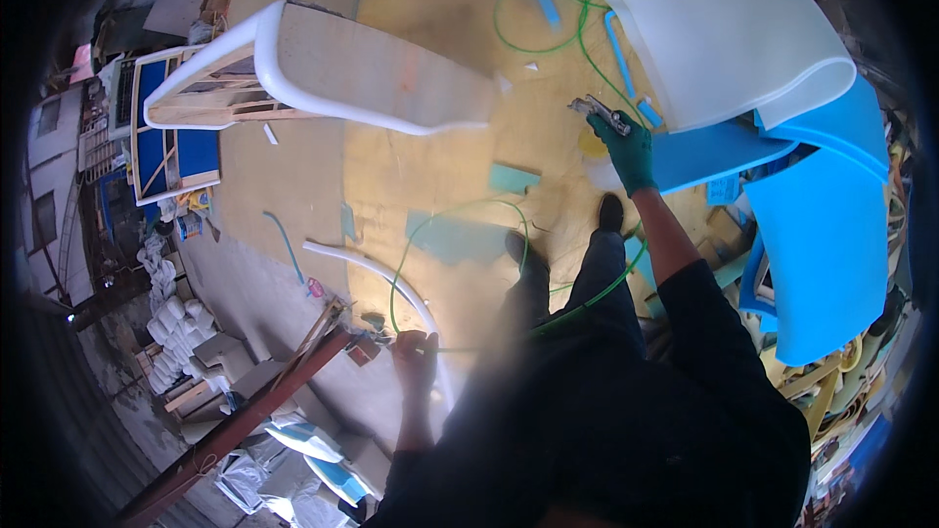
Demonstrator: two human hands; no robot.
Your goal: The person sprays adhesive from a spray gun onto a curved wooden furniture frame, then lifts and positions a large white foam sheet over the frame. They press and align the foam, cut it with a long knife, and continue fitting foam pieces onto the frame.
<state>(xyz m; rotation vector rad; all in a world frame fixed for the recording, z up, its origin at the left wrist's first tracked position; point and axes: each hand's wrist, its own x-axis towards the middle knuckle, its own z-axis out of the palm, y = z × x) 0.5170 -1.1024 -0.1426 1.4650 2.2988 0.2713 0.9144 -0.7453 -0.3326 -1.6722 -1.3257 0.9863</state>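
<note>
My right hand [628, 149], in a green glove, is raised at right of centre and closed round a silvery metal hand tool [602, 115] that looks like a spray gun. Low and left of centre, my bare left hand [415, 360] is closed on a thin green hose [392, 298]. From that hand the hose loops up over the floor and also runs right across my legs. A curved white foam strip [391, 279] passes beside the left hand. Ahead lies a wooden frame panel [377, 64] with a thick white padded edge.
White foam sheet [734, 29] and blue foam sheets [822, 244] pile up at right. A blue-backed wooden frame [176, 156] stands at far left. A reddish-brown beam [249, 420] slants through the lower left. Pale green scraps [460, 238] and more hose lie on the floor.
</note>
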